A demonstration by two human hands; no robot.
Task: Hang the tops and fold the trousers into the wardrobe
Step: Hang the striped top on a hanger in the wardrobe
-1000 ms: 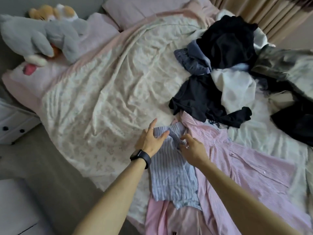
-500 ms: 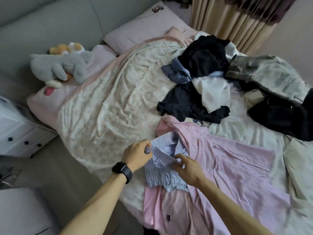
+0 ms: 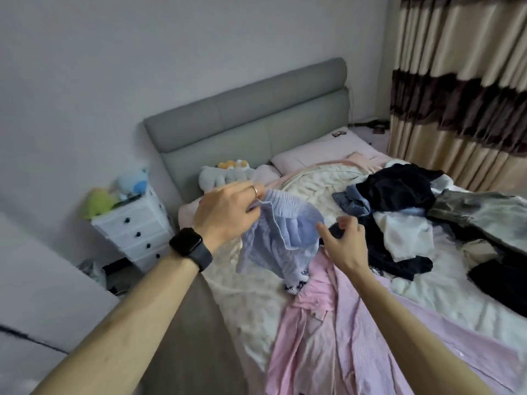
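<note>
Blue striped garment (image 3: 282, 238) is held lifted above the near side of the bed (image 3: 248, 297), its gathered top edge uppermost and the rest hanging in folds. Left hand (image 3: 228, 212) is closed round the left end of that gathered edge, fingers curled tight with the cloth bunched inside; a ring (image 3: 255, 191) is seen on one finger and a black watch (image 3: 190, 248) on the wrist. Right hand (image 3: 346, 240) is kept just beside the garment's right edge, fingers loosely bent, thumb and forefinger parted, nothing gripped; whether a fingertip touches the cloth cannot be told. The garment's lower end is seen hanging down to the pink striped shirt (image 3: 356, 323), which is spread on the bed below. A pile of dark and white clothes (image 3: 399, 220) is heaped further right, near the curtain (image 3: 462, 89)
</note>
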